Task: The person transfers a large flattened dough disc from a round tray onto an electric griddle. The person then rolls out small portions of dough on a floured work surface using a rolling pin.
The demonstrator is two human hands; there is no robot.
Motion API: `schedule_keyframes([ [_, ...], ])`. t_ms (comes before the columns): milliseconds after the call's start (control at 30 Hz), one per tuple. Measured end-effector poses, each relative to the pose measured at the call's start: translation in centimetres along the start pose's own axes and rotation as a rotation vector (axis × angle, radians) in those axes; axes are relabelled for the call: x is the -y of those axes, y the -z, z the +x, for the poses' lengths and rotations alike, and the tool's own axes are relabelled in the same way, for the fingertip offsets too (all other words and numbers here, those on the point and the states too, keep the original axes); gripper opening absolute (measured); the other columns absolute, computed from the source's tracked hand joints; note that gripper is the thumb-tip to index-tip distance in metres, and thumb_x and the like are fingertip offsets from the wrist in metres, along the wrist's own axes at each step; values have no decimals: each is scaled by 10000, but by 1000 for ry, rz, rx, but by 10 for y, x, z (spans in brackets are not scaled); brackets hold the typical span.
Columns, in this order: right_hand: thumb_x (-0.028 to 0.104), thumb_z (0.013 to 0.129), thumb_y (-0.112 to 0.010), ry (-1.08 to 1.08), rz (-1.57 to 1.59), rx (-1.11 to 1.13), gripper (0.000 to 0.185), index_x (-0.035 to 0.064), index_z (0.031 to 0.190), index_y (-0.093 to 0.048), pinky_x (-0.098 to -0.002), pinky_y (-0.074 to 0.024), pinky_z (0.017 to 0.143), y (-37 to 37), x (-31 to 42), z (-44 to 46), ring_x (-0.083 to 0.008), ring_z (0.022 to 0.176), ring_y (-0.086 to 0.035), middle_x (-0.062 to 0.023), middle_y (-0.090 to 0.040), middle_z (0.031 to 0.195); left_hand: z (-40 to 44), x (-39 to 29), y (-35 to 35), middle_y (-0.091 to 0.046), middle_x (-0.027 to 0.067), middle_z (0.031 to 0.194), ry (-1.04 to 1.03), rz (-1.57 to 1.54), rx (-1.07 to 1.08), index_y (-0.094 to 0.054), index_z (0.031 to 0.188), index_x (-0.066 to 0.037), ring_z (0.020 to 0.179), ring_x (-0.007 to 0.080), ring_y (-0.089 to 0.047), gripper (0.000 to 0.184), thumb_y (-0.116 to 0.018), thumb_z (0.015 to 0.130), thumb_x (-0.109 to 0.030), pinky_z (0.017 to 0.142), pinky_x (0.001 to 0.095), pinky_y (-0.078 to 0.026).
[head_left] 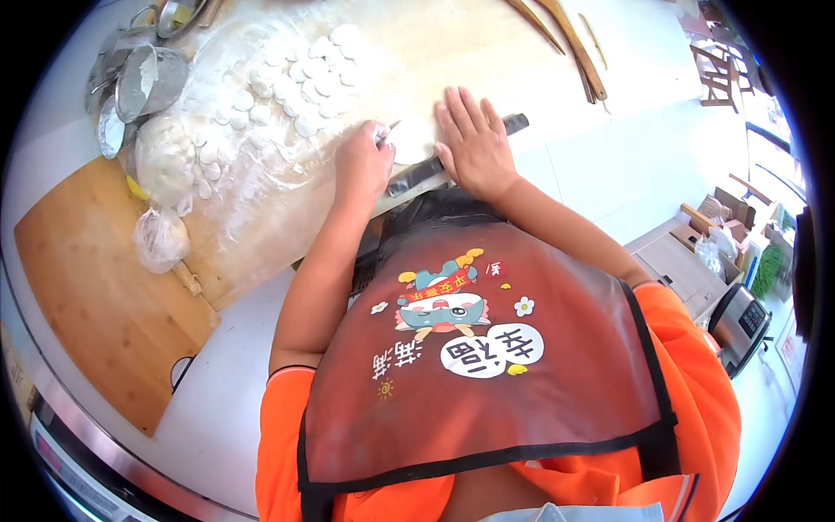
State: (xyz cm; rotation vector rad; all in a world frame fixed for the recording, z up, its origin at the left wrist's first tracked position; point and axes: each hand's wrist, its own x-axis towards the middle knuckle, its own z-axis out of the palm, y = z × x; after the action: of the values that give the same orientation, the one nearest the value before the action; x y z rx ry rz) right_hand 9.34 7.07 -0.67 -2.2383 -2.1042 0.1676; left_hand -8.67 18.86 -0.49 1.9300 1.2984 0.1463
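Big pale work surface [426, 52] here, floury on its L half, blown out bright on the R. At its L side a brown wood panel [96, 270] sticks out. Metal pots [167, 87] are bunched at the far L corner. Just nearer, by the L edge, there's a plastic-wrapped lump [165, 152], then a smaller knotted bag [161, 239] w/ smth pale in it, and a wooden stick end [186, 278] near that.

Next, a bunch of small white dough discs [322, 78] on the floury part, some overlapping, mostly toward the far edge, a few further L by the wrapped lump.

L hand [364, 163] is close to the near edge, fingers curled in, floury at the tips. A thin pointed tip pokes out beside them, can't tell what it belongs to or how it's held. Btwn the hands, just in from the near edge, is a pale dough round [411, 145], outline p. washed out. A dark bar [417, 177] runs along that edge, partly behind the R hand [476, 143], which is palm down, fingers straight & a bit spread; what's under the palm is hidden. Below it, a dark red apron [557, 287] w/ cartoon + upside-down characters, over an orange top [687, 374].

Far edge, R of the hands: wooden sticks [574, 42]. Far R bg: wooden furniture [718, 78], a cabinet [683, 265], a dark appliance [739, 324].
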Motion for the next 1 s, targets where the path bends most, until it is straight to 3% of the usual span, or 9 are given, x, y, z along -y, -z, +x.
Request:
schedule_keyframes([
  [100, 407, 1032, -441, 18, 38, -158, 574, 18, 1451, -497, -565, -267, 1191, -13, -8, 53, -348, 1478, -349, -203, -417, 1563, -2, 6, -1, -724, 196, 935, 10, -23, -39, -693, 1033, -33, 877, 378, -699, 217, -693, 849, -148, 797, 444, -541],
  [200, 389, 1045, -423, 0, 20, -213, 553, 21, 1454, -479, -587, -259, 1186, -22, -13, 104, -324, 1489, -332, -178, -401, 1575, 15, 17, 2, -719, 189, 936, -57, 80, -8, -682, 1082, -34, 863, 359, -701, 261, -692, 865, -178, 776, 421, -538],
  [300, 388, 1049, -418, -21, 58, -161, 552, 26, 1464, -460, -595, -245, 1189, -13, -11, 101, -315, 1505, -298, -168, -370, 1594, 36, 8, 18, -728, 182, 926, -50, 70, 138, -700, 1070, -52, 855, 349, -704, 256, -697, 862, -202, 777, 415, -539],
  [500, 427, 1046, -424, -12, -32, 59, 627, 23, 1524, -402, -575, -221, 1206, 3, 8, 2, -336, 1521, -266, -199, -314, 1626, 5, 12, 8, -735, 177, 925, 61, -86, 39, -704, 1030, -57, 864, 357, -709, 212, -701, 844, -160, 796, 432, -547],
  [633, 424, 1048, -416, 0, 2, -106, 600, 22, 1493, -440, -600, -229, 1196, -20, -1, 71, -324, 1509, -294, -190, -351, 1607, -1, 12, 10, -729, 182, 922, 112, -86, 15, -691, 1019, -49, 875, 364, -705, 192, -696, 846, -133, 805, 438, -547],
  [733, 416, 1050, -414, -12, 14, -163, 590, 20, 1485, -442, -607, -232, 1192, -21, -6, 101, -319, 1508, -294, -177, -357, 1605, 17, 10, 11, -729, 184, 913, -78, 36, -50, -699, 1031, -54, 885, 372, -702, 203, -696, 849, -143, 811, 440, -546],
  [800, 415, 1052, -411, -28, 15, -157, 587, 18, 1483, -442, -611, -236, 1189, -14, -4, 104, -318, 1509, -290, -170, -360, 1604, 24, 9, 14, -733, 184, 951, -70, 65, 31, -705, 1069, -57, 907, 366, -703, 242, -699, 859, -177, 812, 438, -544],
  [867, 426, 1041, -437, 3, 30, -128, 604, 16, 1485, -440, -619, -252, 1176, -19, 0, 63, -327, 1509, -288, -180, -357, 1603, 28, 6, 18, -734, 182, 988, 27, 87, 134, -698, 1116, -45, 912, 351, -708, 289, -706, 871, -199, 802, 422, -545],
  [1000, 440, 1032, -451, 50, -35, 15, 639, -3, 1491, -434, -610, -256, 1178, -1, 13, 1, -358, 1502, -292, -216, -355, 1592, 4, 14, 8, -732, 179, 960, 56, 15, 42, -693, 1079, -36, 894, 354, -710, 277, -715, 862, -207, 787, 424, -547],
])
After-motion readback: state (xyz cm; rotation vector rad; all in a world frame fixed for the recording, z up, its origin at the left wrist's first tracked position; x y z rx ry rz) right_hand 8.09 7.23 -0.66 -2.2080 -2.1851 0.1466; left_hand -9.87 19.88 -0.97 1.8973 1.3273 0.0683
